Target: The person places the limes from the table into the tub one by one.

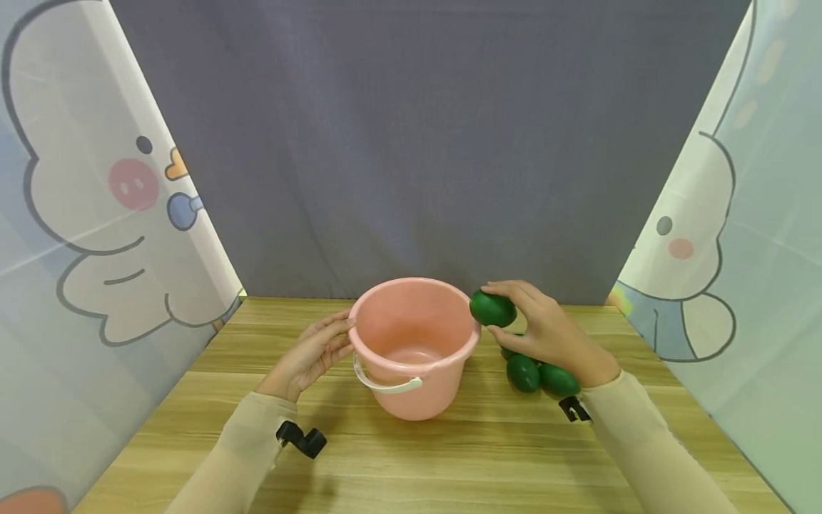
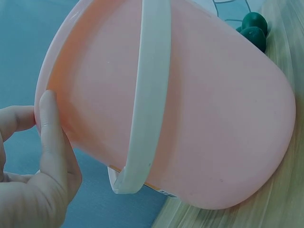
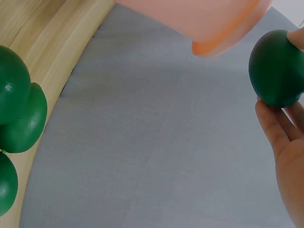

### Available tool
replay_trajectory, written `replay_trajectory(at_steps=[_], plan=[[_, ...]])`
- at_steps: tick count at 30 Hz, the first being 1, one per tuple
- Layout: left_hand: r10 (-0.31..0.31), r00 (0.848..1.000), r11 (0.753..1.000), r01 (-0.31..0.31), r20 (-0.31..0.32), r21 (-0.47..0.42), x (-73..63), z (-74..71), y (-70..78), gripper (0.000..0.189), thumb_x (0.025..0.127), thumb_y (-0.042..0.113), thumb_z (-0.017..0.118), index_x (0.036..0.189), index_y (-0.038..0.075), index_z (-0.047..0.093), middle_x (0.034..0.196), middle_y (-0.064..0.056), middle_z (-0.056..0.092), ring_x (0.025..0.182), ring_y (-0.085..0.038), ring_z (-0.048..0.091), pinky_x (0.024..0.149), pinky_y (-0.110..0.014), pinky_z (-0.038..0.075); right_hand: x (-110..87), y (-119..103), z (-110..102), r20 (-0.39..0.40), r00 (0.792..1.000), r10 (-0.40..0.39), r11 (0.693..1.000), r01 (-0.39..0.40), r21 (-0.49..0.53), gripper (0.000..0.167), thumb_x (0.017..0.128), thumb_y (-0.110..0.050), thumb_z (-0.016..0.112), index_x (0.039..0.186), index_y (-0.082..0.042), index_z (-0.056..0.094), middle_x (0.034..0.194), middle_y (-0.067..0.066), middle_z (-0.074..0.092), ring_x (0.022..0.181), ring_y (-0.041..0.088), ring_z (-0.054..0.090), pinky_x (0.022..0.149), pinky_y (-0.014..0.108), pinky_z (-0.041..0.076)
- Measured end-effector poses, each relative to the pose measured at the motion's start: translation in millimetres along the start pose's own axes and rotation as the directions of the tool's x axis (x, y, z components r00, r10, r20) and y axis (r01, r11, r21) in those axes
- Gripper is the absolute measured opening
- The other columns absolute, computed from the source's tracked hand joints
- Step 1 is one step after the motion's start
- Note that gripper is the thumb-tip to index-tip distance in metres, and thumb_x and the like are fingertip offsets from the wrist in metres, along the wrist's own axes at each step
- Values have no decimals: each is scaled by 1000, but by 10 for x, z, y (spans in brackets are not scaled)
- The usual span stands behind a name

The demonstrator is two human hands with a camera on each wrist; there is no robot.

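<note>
A pink plastic bucket [image 1: 411, 385] stands upright on the table, its white handle [image 1: 388, 387] hanging down on the near side. My left hand [image 1: 315, 357] pinches the rim at the bucket's left, with digits on both sides of the rim in the left wrist view. Between the thumb and fingers of my right hand [image 1: 542, 325] is a smooth dark-green oval fruit [image 1: 493, 308], held up beside the bucket's right rim. Below that hand several similar green fruits [image 1: 523, 373] lie close together on the table; the hand partly hides one.
The wood-grain table [image 1: 385, 471] ends at a grey cloth backdrop [image 1: 411, 143]. Cartoon-printed curtains [image 1: 128, 285] flank it on both sides. Each wrist carries a black mount [image 1: 302, 438].
</note>
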State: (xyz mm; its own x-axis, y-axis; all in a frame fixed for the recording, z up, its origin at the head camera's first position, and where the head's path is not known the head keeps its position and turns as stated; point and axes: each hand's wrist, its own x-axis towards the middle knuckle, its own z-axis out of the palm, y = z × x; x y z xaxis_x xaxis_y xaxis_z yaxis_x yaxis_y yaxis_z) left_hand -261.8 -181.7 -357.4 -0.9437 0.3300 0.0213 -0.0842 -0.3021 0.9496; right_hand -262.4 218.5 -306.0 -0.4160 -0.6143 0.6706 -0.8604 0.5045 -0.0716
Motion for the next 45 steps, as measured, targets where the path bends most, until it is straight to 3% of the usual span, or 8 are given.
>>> replay_trajectory(at_steps=[3, 10, 18, 29, 37, 45], plan=[[4, 1000, 1000, -4, -1, 2, -7, -6, 3, 52, 105, 11, 53, 150, -6, 33, 123, -12, 58, 91, -8, 66, 85, -19, 58, 14, -2, 21, 2, 1000, -9, 1000, 9, 9, 57, 92, -35, 70, 139, -6, 54, 136, 8, 57, 121, 22, 56, 96, 30, 54], [3, 1000, 1000, -3, -3, 4, -14, -14, 5, 52, 105, 11, 53, 150, -6, 33, 122, -12, 58, 90, -8, 66, 85, -19, 58, 62, -38, 49, 2, 1000, -16, 1000, 15, 11, 64, 80, -16, 83, 137, -5, 55, 135, 9, 58, 119, 23, 57, 94, 32, 56], [-3, 1000, 1000, 3, -2, -7, -23, -14, 13, 53, 105, 11, 53, 151, -6, 33, 124, -12, 57, 90, -8, 66, 86, -19, 58, 106, -60, 64, 9, 1000, -16, 1000, 15, 27, 57, 88, -27, 76, 138, -6, 55, 137, 8, 57, 122, 22, 56, 97, 34, 55], [-5, 1000, 1000, 5, 3, -19, -17, -7, 16, 52, 105, 11, 53, 150, -6, 33, 122, -11, 58, 89, -8, 66, 85, -19, 58, 175, -75, 110, 3, 1000, -27, 999, 27, 38, 62, 82, -19, 82, 137, -6, 55, 135, 8, 57, 120, 21, 57, 95, 34, 56], [-2, 1000, 1000, 1, -7, -4, 3, 6, 4, 52, 105, 10, 53, 150, -7, 34, 122, -11, 56, 90, -8, 65, 86, -19, 58, 214, -51, 147, -15, 998, -58, 997, 58, 42, 58, 94, -43, 67, 136, -5, 56, 133, 10, 58, 118, 23, 58, 92, 36, 58], [-5, 1000, 1000, 5, -9, -6, 2, 22, 15, 49, 106, 10, 51, 149, -7, 35, 125, -13, 54, 92, -9, 65, 87, -19, 57, 243, -14, 196, -32, 996, -81, 995, 83, 59, 55, 95, -38, 67, 136, -3, 56, 131, 12, 60, 114, 25, 60, 86, 38, 61]])
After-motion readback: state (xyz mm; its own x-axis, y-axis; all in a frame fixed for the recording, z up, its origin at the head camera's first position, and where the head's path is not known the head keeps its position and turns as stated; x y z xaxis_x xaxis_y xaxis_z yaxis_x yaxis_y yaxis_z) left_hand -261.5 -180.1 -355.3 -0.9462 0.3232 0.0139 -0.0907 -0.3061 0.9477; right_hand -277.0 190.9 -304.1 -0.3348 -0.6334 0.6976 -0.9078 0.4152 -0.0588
